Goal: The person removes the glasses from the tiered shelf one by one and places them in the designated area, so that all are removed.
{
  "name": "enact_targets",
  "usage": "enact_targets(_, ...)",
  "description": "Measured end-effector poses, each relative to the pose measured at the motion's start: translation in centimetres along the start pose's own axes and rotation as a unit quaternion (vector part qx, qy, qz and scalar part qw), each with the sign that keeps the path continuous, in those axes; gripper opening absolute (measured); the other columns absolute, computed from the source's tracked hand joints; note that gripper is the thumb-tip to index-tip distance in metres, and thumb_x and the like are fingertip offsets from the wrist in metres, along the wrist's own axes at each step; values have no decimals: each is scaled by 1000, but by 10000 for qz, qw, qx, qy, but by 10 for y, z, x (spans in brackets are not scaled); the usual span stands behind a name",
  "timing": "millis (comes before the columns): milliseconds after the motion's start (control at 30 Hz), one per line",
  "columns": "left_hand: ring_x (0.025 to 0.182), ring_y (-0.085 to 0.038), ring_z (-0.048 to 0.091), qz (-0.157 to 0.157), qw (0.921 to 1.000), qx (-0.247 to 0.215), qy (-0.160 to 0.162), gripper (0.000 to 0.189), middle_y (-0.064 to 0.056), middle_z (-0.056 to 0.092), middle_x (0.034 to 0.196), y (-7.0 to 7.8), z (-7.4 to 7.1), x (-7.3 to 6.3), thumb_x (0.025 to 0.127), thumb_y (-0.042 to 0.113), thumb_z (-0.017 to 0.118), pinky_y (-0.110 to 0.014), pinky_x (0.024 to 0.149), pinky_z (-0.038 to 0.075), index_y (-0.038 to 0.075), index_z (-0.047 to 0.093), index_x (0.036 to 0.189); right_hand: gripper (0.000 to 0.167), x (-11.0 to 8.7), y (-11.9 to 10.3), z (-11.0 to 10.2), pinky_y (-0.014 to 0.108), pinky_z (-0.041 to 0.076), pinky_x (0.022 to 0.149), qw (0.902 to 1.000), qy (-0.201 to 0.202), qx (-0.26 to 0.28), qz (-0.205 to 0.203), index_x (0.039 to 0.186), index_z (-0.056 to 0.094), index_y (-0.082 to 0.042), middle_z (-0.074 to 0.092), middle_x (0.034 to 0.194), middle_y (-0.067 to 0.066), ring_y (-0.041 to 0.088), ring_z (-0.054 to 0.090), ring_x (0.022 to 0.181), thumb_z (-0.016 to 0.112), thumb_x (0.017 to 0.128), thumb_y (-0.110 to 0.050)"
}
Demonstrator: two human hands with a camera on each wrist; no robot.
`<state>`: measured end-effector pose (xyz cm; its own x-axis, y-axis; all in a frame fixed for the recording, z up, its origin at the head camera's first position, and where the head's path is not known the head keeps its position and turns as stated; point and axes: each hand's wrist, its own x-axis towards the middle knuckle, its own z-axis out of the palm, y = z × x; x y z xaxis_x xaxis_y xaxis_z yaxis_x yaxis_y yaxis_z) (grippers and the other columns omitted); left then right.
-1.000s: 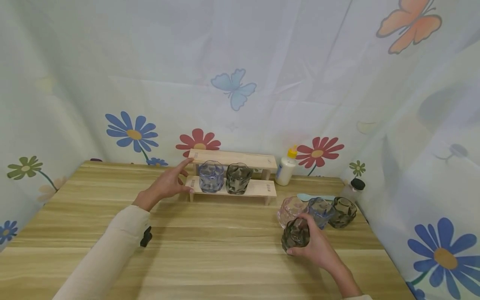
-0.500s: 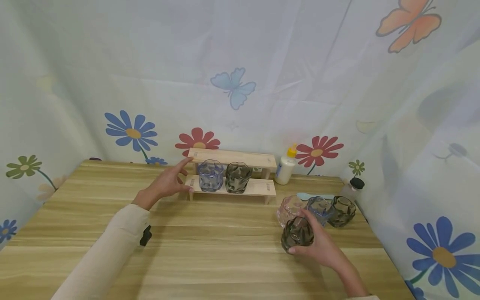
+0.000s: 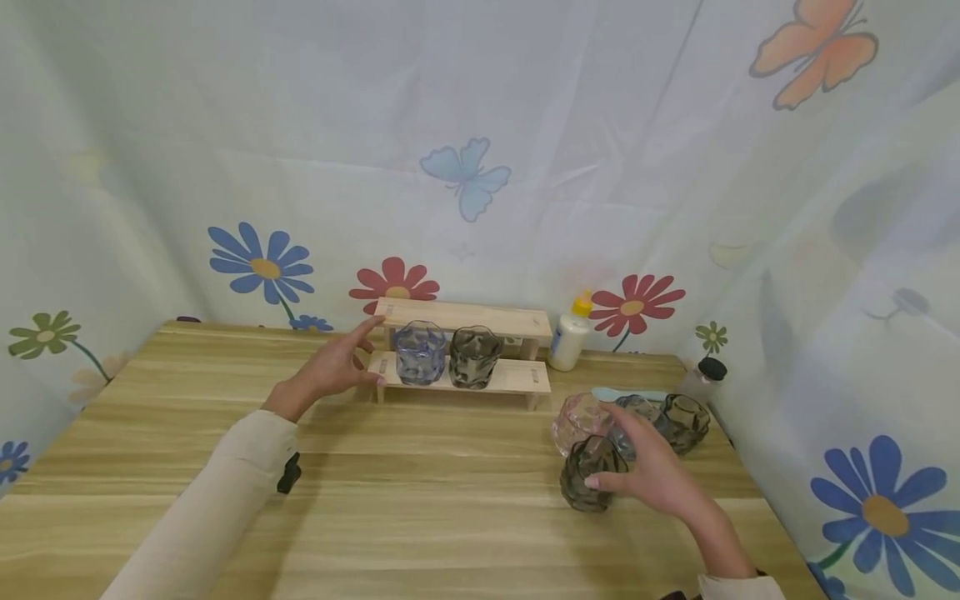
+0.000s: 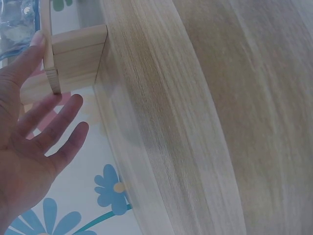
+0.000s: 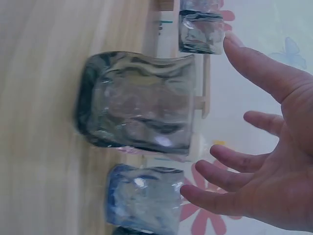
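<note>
On the left end of a two-step wooden rack [image 3: 517, 377], my left hand [image 3: 330, 367] rests its thumb against the lower board and its index finger near the upper one. Up close in the left wrist view, the thumb touches the board's end [image 4: 48, 54] and the other fingers are spread. A blue glass [image 3: 420, 354] and a grey glass [image 3: 474, 358] stand upright on the lower step. My right hand [image 3: 660, 475] is spread beside another grey glass [image 3: 585, 479] standing upright on the table; in the right wrist view a gap separates hand and glass [image 5: 137, 103].
Behind that glass stand a pink glass [image 3: 577, 421], a blue glass [image 3: 622, 429] partly covered by my right hand, and a grey glass [image 3: 684, 423]. Farther back are a light blue spoon [image 3: 615, 394], a white bottle with a yellow cap [image 3: 570, 340] and a black-lidded jar [image 3: 703, 382].
My right hand has let go of the grey glass and drawn slightly to the right, its fingers opening. The glass stays upright on the table. My left hand has not moved.
</note>
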<state>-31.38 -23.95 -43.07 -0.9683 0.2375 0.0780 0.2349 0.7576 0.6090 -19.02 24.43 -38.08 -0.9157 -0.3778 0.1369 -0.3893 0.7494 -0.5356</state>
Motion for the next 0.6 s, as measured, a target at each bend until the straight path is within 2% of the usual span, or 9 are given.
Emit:
enact_targets(200,96,-35,71,-19,10000,35,0,107,-27,59,132,-1,0,0,79,26,86,-50,82,57,26,16,160,94,14,-7,-4,65,47,92,9997,1,-74,-212,151,40,-11,49,138,27,47,53,121,88,75,-37)
enact_targets(267,96,-35,71,-25,10000,50,7,107,-27,60,132,-1,0,0,79,26,86,-50,83,57,26,16,160,93,21,-9,-4,64,46,93,9998,-35,-22,-218,152,39,-12,47,141,27,47,52,122,87,76,-37)
enact_targets(367,96,-35,71,-13,10000,59,8,107,-27,60,131,-1,1,0,79,26,86,-51,84,57,25,16,160,94,33,-12,-5,67,44,97,9996,-99,113,-242,153,37,-14,39,151,28,50,45,133,87,76,-36)
enact_targets(600,96,-36,70,-12,10000,43,15,106,-28,59,132,2,1,0,79,27,86,-51,84,57,25,17,160,98,61,-14,-4,67,43,100,9980,-290,165,-539,155,33,-10,37,155,27,51,40,138,88,76,-30)
